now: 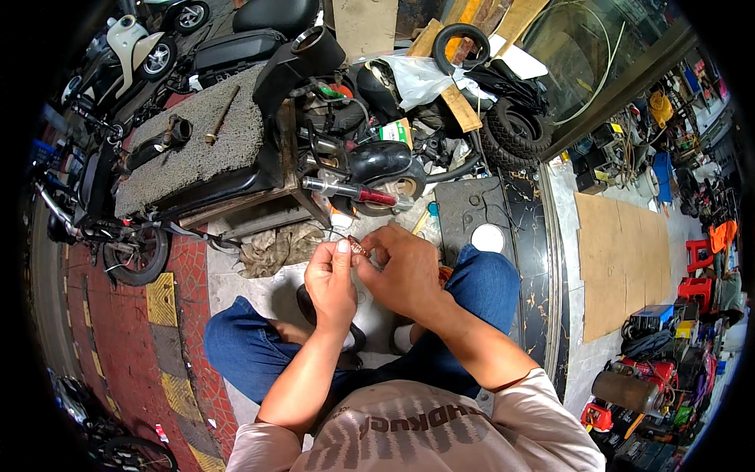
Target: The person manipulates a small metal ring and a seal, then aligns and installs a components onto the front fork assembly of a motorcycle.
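Note:
Just beyond my knees, my left hand [330, 285] and my right hand [405, 271] meet at the fingertips. Between them is a small bundle of what looks like bare copper wire [358, 248], reddish and shiny. My left thumb and fingers pinch it from the left side. The fingers of my right hand are closed on its other end and partly cover it. A thin dark cable seems to run from the bundle toward the upper left; its far end I cannot make out.
A carpet-topped wooden bench [220, 149] bears a metal rod and a pipe piece. A crumpled rag [279, 250] lies beneath. Ahead are a red shock absorber [366, 194], a tyre [515, 134] and a white round lid [487, 237]. Cardboard [621, 263] lies to the right, near cluttered tools.

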Motion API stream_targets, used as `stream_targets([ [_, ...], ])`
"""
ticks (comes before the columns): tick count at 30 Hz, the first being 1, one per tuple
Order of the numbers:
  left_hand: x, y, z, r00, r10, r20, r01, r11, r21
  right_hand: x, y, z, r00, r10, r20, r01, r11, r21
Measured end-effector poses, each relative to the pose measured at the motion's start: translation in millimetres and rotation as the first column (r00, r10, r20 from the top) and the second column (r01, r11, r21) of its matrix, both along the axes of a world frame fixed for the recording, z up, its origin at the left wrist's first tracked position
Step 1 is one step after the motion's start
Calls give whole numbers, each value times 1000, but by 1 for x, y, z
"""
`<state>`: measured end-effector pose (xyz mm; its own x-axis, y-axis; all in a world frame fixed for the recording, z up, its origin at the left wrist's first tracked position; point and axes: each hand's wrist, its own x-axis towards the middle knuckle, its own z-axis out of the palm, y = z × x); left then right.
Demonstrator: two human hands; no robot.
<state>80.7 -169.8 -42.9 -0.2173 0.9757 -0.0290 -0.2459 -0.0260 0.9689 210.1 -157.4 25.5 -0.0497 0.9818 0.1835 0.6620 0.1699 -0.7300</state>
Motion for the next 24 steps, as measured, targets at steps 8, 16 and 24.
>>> stream_targets([
  [8,-3,-5,-6,954,-2,-301,17,999,46,7,2,-9,1000,12,21,-12,999,-32],
  [16,-8,-6,-18,753,-44,-657,133,987,86,35,17,5,997,-40,69,47,993,-104],
  [24,-22,48,-71,990,-87,-111,33,907,-419,60,68,44,997,-56,57,50,994,102],
])
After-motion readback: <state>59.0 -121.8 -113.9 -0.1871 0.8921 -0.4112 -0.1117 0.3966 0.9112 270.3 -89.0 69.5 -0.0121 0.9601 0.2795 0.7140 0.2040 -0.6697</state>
